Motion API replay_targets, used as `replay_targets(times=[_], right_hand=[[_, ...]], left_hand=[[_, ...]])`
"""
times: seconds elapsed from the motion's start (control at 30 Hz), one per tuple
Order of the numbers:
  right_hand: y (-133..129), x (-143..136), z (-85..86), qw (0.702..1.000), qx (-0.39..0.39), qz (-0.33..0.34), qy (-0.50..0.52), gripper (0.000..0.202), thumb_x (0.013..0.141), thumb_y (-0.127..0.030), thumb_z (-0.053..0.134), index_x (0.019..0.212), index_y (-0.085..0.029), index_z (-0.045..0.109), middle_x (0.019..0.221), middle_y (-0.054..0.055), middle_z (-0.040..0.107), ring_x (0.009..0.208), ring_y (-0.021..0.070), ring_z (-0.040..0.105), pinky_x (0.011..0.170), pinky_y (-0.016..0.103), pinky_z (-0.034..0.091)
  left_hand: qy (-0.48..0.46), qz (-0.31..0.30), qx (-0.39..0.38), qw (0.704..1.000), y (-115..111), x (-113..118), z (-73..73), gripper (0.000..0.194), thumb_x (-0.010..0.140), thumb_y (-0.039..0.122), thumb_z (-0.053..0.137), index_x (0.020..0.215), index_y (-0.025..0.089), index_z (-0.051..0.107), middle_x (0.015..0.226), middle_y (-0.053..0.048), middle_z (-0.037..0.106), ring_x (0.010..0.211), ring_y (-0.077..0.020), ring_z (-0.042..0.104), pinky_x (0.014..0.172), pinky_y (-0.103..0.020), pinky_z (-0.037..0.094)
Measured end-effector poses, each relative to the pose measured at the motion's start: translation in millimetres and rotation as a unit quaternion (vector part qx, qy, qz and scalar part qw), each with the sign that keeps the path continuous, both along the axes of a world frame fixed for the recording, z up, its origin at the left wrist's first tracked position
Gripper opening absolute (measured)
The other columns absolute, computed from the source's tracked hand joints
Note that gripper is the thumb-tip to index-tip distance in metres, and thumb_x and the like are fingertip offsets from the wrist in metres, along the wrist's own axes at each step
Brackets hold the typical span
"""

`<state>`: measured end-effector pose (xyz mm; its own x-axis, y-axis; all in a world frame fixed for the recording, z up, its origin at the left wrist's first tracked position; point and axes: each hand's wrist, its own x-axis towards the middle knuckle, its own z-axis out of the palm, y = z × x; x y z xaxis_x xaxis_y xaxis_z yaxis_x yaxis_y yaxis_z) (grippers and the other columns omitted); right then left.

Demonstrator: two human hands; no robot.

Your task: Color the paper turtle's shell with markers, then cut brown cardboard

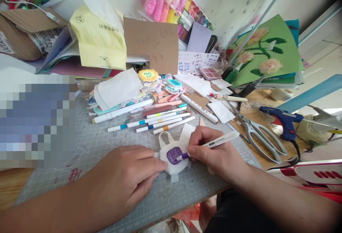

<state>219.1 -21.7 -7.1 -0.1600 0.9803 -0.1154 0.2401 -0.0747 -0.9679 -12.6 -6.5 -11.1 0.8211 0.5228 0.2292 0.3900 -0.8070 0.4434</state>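
A small white fuzzy piece (171, 169) with loop-like ears lies on the grey cutting mat (104, 208). Its middle carries a purple patch (173, 154). My right hand (213, 151) is closed round a white marker (219, 140) with a purple end, and the tip touches the right side of the patch. Flat on the mat, my left hand (133, 172) rests its fingertips on the left edge of the white piece. Its fingers are stretched out and hold nothing.
Several markers (149, 120) lie just beyond the piece. Scissors (258, 133) and a blue glue gun (283, 119) are at the right. Behind stand a yellow bag (98, 40), cardboard (152, 40) and a green flower picture (267, 51). The left side is pixelated.
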Motion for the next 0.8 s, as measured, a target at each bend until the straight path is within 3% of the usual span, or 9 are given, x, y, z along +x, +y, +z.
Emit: replay_targets(times=[0.53, 0.7, 0.8], right_hand=[[1.0, 0.0, -3.6, 0.998, -0.009, -0.031, 0.049, 0.017, 0.067, -0.020, 0.066, 0.056, -0.020, 0.053, 0.051, -0.004, 0.053, 0.047, 0.0092, 0.041, 0.046, 0.022, 0.029], [5.1, 6.3, -7.7, 0.980, 0.010, -0.110, 0.165, 0.017, 0.072, -0.021, 0.070, 0.061, -0.019, 0.057, 0.051, -0.004, 0.057, 0.047, 0.0105, 0.048, 0.048, 0.023, 0.037], [8.4, 12.1, -4.4, 0.972, 0.055, -0.125, 0.191, 0.018, 0.077, -0.028, 0.074, 0.068, -0.020, 0.060, 0.056, -0.005, 0.058, 0.052, 0.0105, 0.053, 0.053, 0.023, 0.044]], left_hand=[[0.015, -0.001, -0.013, 1.000, 1.3, -0.5, 0.3, 0.032, 0.092, 0.014, 0.039, 0.098, 0.023, 0.069, 0.082, -0.002, 0.069, 0.071, -0.0160, 0.064, 0.065, -0.025, 0.044], [0.006, -0.009, -0.015, 1.000, 3.2, -4.1, -5.7, 0.031, 0.090, 0.011, 0.043, 0.104, 0.025, 0.067, 0.078, 0.000, 0.066, 0.069, -0.0148, 0.062, 0.062, -0.023, 0.041], [-0.022, 0.006, -0.016, 1.000, 5.7, -4.8, -5.1, 0.028, 0.091, 0.011, 0.044, 0.103, 0.024, 0.065, 0.077, 0.000, 0.066, 0.068, -0.0135, 0.061, 0.063, -0.022, 0.041]])
